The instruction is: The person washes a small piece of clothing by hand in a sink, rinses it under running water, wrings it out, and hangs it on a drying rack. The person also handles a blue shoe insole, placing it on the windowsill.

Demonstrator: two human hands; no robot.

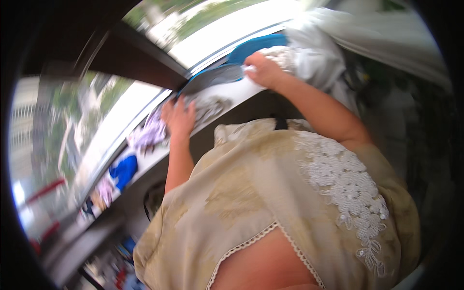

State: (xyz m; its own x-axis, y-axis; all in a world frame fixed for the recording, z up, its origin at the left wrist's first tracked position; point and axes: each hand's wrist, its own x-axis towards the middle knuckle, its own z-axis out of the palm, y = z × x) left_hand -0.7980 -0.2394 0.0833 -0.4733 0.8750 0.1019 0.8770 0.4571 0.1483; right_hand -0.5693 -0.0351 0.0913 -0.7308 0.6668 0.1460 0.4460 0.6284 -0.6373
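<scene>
My left hand (179, 117) reaches over a white window sill with its fingers apart. Just left of it lies a crumpled lilac cloth (150, 132), and a greyish-white crumpled cloth (208, 108) is on its right; blur hides whether it touches either. Farther right, my right hand (266, 70) has its fingers closed on a small bit of white cloth (249, 68). Behind that hand are a grey item with a blue edge (217, 78) and a curved blue item (253, 45), their kind unclear. A lacy cream cloth (282, 56) sits beside the right wrist.
A dark window post (141, 54) stands between two panes. Along the sill (152, 157) lie a bright blue cloth (124, 171) and a pink cloth (105, 190). Sheer white curtain (322, 58) hangs at the right. Mixed items (125, 268) lie below at lower left.
</scene>
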